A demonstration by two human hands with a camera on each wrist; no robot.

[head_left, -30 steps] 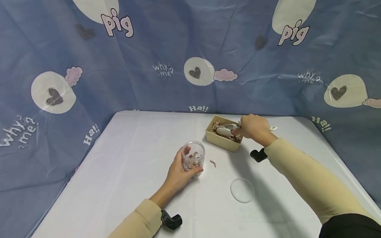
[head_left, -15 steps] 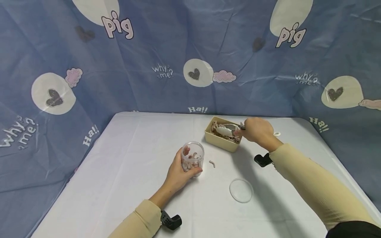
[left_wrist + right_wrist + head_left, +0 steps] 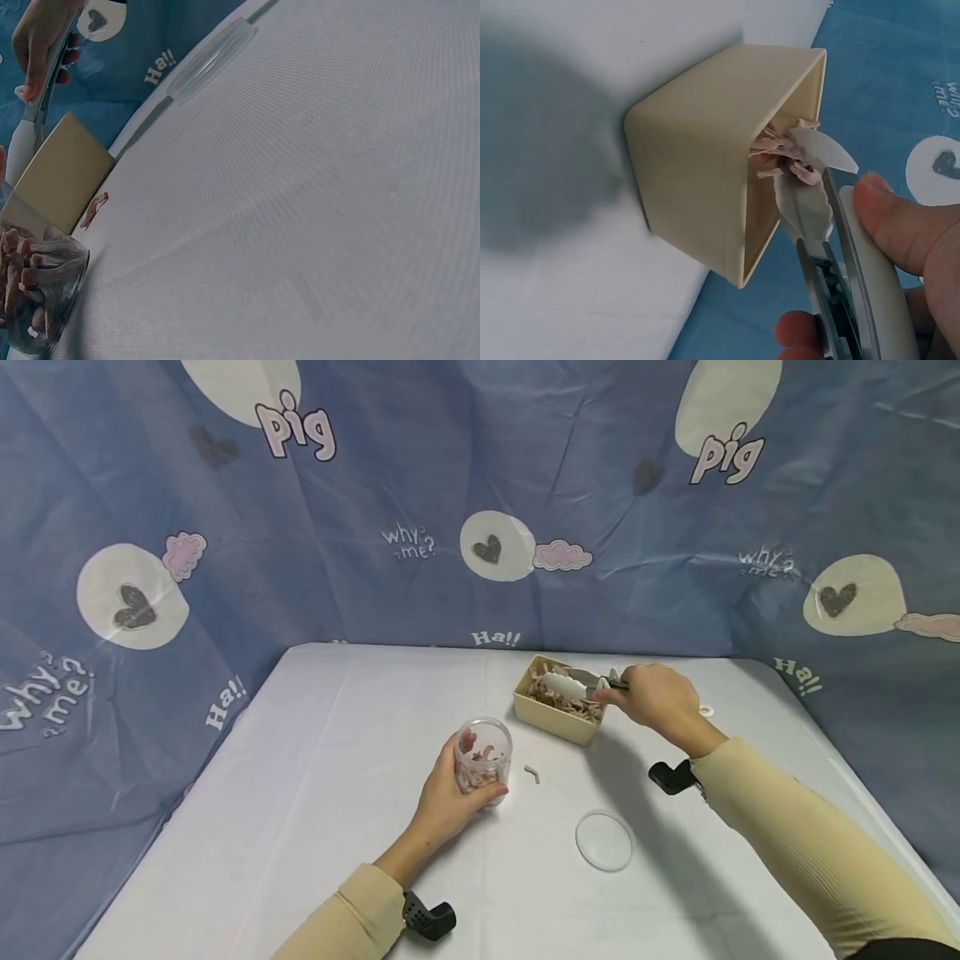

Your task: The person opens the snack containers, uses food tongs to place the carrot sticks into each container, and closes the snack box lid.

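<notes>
My left hand [image 3: 442, 797] grips a clear jar [image 3: 509, 750] near the middle of the white table, thumb and fingers around its sides. Brownish, twisted pieces lie inside the jar, seen close in the left wrist view. To the far right of it stands a cream rectangular box [image 3: 551, 718] filled with similar strips [image 3: 769, 142]. My right hand [image 3: 663, 700] holds grey-handled tongs [image 3: 874, 277], their white scalloped tips at the box's opening. In the right wrist view, a few strips are between the tips; whether they are pinched I cannot tell.
One loose bent piece [image 3: 532, 774] lies on the table between jar and box. Nearer the front right is a clear round lid [image 3: 578, 843]. A blue printed cloth [image 3: 360, 593] rises behind the table's back edge.
My right hand has drawn slightly to the right and toward me with the tongs, whose tips are still at the box. My left hand and the jar have stayed nearly in place.
</notes>
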